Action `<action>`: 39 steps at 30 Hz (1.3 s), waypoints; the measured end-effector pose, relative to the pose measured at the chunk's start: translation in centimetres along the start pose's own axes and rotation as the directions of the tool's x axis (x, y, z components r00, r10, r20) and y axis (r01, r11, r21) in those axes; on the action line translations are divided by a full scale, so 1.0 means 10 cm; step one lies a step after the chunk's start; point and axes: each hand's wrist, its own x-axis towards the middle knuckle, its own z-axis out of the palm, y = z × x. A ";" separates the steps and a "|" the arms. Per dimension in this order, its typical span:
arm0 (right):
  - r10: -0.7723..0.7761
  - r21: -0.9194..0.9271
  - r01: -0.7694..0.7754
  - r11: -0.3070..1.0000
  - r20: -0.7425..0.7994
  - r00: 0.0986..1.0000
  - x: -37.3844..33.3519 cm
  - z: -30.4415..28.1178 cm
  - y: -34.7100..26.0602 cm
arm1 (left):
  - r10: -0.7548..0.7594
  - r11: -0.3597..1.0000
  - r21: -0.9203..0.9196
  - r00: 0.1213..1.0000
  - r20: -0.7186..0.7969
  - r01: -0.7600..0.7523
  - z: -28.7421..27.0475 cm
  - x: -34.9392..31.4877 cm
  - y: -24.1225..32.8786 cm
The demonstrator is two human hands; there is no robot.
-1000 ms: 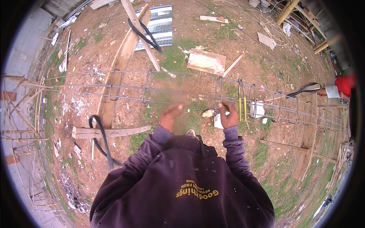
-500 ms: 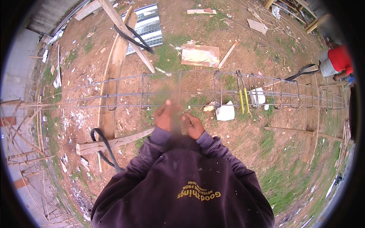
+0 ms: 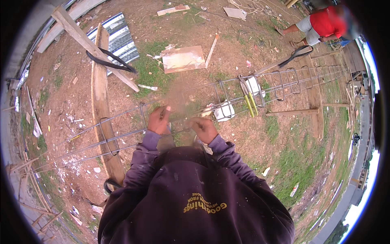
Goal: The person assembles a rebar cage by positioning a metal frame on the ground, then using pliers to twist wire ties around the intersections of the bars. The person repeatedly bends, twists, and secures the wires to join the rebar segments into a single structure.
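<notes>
A long rebar cage (image 3: 122, 139) of thin bars and rectangular stirrups runs across in front of me, rising toward the right. My left hand (image 3: 159, 120) is at the cage beside a stirrup, fingers curled in and one fingertip pointing up. Close to the lower bars, my right hand (image 3: 203, 129) has its fingers bent together toward the left hand. A blurry smudge covers the space between them, so anything they hold is hidden. Pincers with yellow-green handles (image 3: 250, 104) hang on the cage to the right of my hands, jaws up at the top bar.
A wooden plank (image 3: 100, 85) supports the cage at left, another support (image 3: 315, 122) at right. White blocks (image 3: 224, 111) lie beneath the bars. Beyond are a board (image 3: 184, 60), a corrugated sheet (image 3: 122, 42) and a black strap (image 3: 107, 59). A person in red (image 3: 326, 22) stands far right.
The view has turned, so the cage now slants up to the right and more of the person in red shows. My hands have moved somewhat farther apart, the left one shifting left.
</notes>
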 end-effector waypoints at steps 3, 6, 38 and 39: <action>0.151 -0.164 -0.139 0.977 0.060 0.987 0.45 -0.03 0.04 | 0.275 0.878 0.446 0.946 -0.170 -0.175 -0.20 0.38 -0.23; 0.122 -0.464 -0.053 0.884 0.118 0.986 0.81 0.12 0.15 | 0.269 0.840 0.487 0.963 0.011 -0.240 -0.17 0.76 -0.50; -0.023 -0.460 -0.149 0.875 -0.347 0.938 0.94 0.14 0.01 | -0.396 0.908 0.046 0.821 0.412 0.416 0.60 1.49 -0.33; -0.075 -0.467 -0.091 0.880 -0.325 0.943 0.97 0.05 0.00 | -0.395 0.907 0.048 0.808 0.437 0.418 0.59 1.50 -0.34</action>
